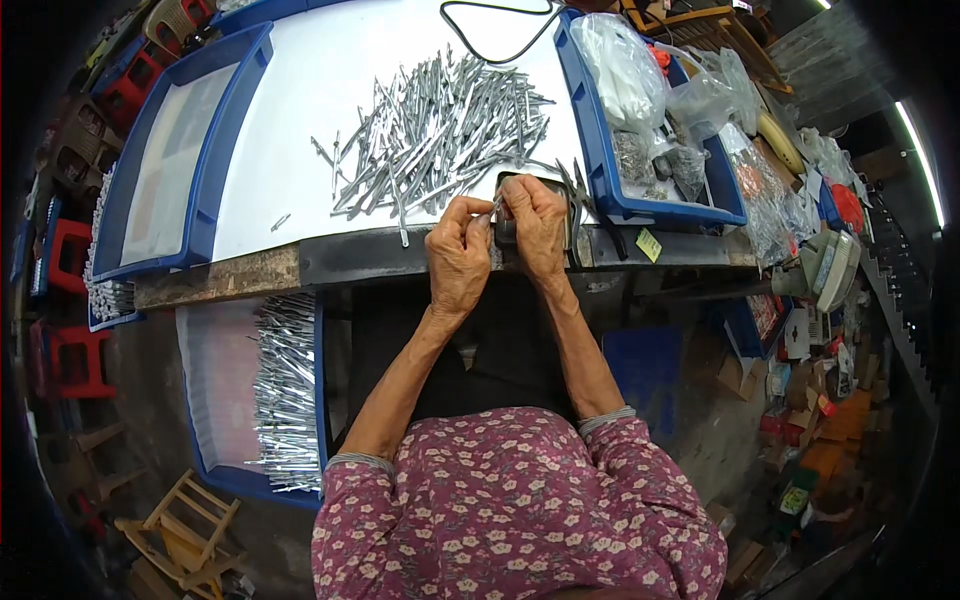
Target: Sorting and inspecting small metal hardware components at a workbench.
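Note:
At the table's front edge, my left hand (461, 255) and my right hand (537, 222) meet with fingers pinched together. A small pale, thin piece shows between the fingertips, mostly covered, so its kind cannot be made out. Just beyond them lies a large heap of slim silvery metal rods (440, 130), pointing in many directions. One rod (403, 226) sticks out toward the edge, left of my hands. Close by my right hand are dark-handled pliers (608, 222) and a dark block-like object (506, 230) partly hidden under the fingers.
A shallow blue tray (205, 160) stands at the left of the white tabletop (290, 120). At the right, a blue bin (650, 208) holds plastic bags and small parts. A black cord loop (500, 58) lies at the back. Below the table's left side, another tray (205, 440) contains many rods.

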Motion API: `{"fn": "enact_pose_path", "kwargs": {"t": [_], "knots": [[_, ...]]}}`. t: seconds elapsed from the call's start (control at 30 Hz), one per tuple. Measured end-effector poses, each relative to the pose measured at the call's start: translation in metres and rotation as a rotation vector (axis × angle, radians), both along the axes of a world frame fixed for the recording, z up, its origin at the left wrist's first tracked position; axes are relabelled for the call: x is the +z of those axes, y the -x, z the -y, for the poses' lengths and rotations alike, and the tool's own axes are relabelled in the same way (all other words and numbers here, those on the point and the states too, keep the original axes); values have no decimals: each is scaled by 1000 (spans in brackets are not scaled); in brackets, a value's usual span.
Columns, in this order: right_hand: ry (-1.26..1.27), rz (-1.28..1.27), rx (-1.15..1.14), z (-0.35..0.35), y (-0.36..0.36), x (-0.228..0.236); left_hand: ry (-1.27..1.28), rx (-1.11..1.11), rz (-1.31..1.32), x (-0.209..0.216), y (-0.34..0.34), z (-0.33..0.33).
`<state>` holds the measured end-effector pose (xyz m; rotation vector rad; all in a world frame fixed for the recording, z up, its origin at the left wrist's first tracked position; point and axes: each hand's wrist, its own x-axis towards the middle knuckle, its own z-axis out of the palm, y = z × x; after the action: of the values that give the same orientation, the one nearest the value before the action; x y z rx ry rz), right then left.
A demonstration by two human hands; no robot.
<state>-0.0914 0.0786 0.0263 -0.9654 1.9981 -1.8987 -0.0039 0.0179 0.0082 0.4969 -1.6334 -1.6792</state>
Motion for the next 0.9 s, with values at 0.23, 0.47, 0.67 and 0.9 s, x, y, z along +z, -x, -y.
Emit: {"fn": "enact_pose_path", "kwargs": {"t": [0.23,0.47,0.67,0.9], "knots": [[-14,-22,40,0,1,0,-375,-209,-23,9,-7,8],[-30,28,74,0,-2,3,-635,-296,-124,10,-11,12],[-15,47,111,-5,-2,2,-388,-215,-44,13,-17,8],[-128,-114,-76,-37,-2,5,-267,-161,-89,8,-31,12]]}}
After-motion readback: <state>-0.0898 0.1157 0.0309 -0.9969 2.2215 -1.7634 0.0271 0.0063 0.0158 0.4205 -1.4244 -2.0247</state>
